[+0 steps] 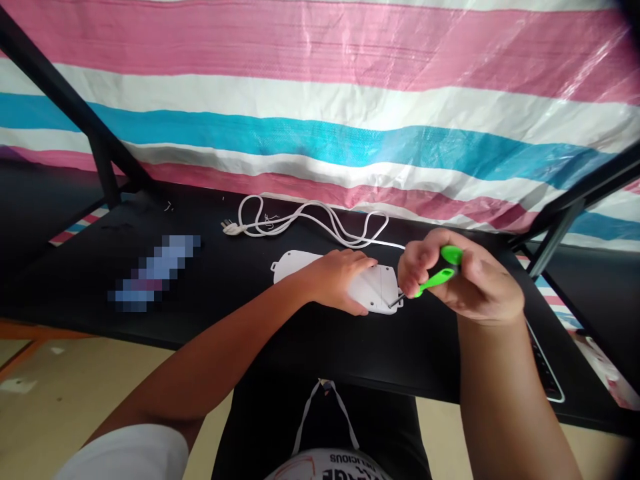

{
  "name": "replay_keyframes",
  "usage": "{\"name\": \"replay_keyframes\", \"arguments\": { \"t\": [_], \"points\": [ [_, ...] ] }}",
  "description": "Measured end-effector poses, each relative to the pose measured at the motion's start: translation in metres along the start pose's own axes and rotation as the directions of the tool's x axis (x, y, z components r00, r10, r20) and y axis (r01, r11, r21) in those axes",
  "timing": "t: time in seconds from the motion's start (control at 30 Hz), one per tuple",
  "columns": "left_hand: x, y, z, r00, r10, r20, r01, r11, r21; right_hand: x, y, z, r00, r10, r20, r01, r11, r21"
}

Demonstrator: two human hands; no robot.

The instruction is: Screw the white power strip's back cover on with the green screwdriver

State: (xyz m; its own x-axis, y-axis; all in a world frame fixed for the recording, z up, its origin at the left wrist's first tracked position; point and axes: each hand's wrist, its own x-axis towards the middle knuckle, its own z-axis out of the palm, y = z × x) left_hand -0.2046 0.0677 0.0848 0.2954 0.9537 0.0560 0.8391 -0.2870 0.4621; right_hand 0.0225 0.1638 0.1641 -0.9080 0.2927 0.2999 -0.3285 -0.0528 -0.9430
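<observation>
A white power strip (385,283) lies on the black table, with screw holes showing on its upward face. Across its middle rests my left hand (333,279), thumb at the near edge and fingers spanning toward the far edge, gripping it. My right hand (465,277) is closed around the green and black handle of a screwdriver (434,283). The screwdriver's thin shaft slants down to the left, its tip at the near right corner of the power strip. A white cord (320,217) with a plug (233,227) lies loosely looped behind the strip.
On the table (225,287), a blurred-out bluish object (155,273) lies at left. A dark, white-edged object (550,370) is partly hidden beside my right forearm. Black metal braces (103,160) flank both sides, and a striped plastic sheet (320,87) hangs behind.
</observation>
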Motion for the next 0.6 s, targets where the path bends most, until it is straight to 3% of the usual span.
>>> {"name": "replay_keyframes", "arguments": {
  "t": [0.1,0.3,0.43,0.6],
  "points": [
    [-0.004,-0.001,-0.008,0.999,-0.033,0.040,0.033,0.999,0.004,-0.004,0.001,-0.001,0.998,-0.003,0.056,0.001,1.000,0.028],
    [-0.021,-0.010,-0.038,0.965,-0.188,0.182,0.181,0.982,0.059,-0.001,0.001,0.000,1.000,0.006,-0.020,-0.005,0.999,0.036],
    [-0.056,-0.019,-0.043,0.961,-0.261,0.090,0.254,0.964,0.076,0.003,0.001,0.001,0.993,-0.032,-0.110,0.035,0.999,0.023],
    [-0.105,-0.033,-0.037,0.918,-0.387,-0.084,0.391,0.920,0.038,0.004,0.001,0.001,0.990,-0.042,-0.135,0.045,0.999,0.014]
  ]
}}
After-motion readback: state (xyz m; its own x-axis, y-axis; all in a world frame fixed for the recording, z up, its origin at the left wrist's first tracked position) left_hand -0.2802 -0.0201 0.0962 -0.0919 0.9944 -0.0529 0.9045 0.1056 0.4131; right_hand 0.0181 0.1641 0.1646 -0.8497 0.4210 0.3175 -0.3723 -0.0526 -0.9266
